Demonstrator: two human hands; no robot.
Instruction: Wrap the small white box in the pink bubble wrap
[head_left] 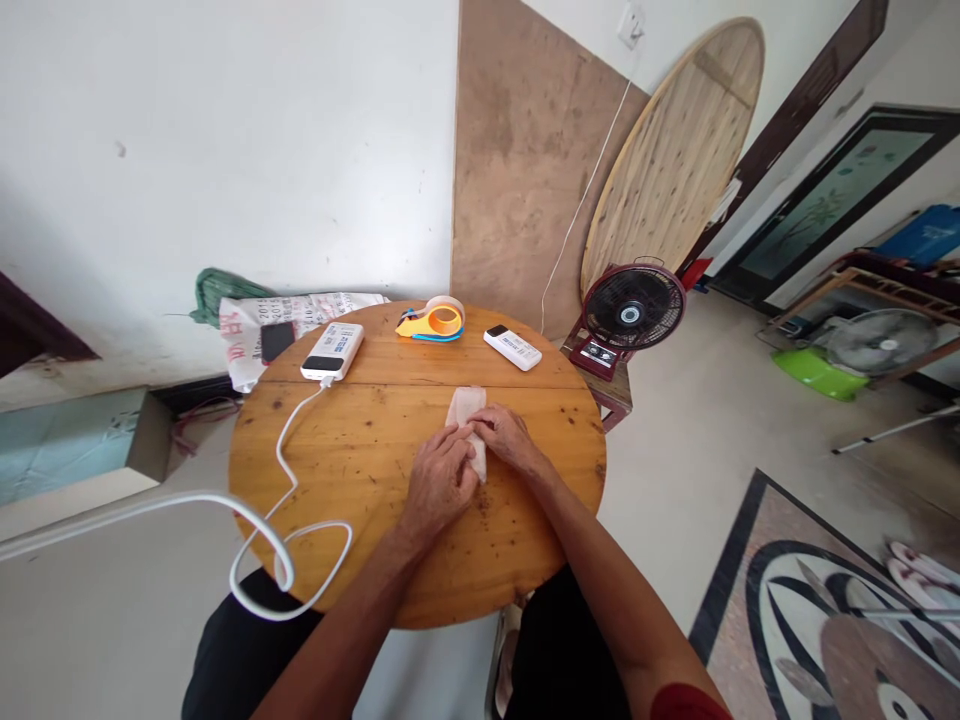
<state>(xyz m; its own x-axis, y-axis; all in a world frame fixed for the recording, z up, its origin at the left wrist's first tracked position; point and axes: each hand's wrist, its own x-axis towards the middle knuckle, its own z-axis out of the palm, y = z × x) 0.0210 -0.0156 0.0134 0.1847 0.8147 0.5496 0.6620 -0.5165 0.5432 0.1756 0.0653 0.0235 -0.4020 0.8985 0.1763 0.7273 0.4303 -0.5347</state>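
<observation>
A thin, whitish folded sheet (466, 402) lies on the round wooden table (352, 425), its long side pointing away from me. I cannot make out whether it is tissue, cloth or plastic. My left hand (441, 478) lies over its left edge, with the fingers bent and the fingertips on the sheet. From the right, my right hand (506, 436) meets it, thumb and fingers pinched together at the middle of the sheet. The fingertips of both hands nearly touch and cover part of it.
Farther back on the table are a white power bank (334, 350) with a white cable (283, 455), an orange tape dispenser (435, 320) and a second white power bank (513, 347). A dark red fan (632, 308) stands on a stool (616, 393) beyond the table's right edge.
</observation>
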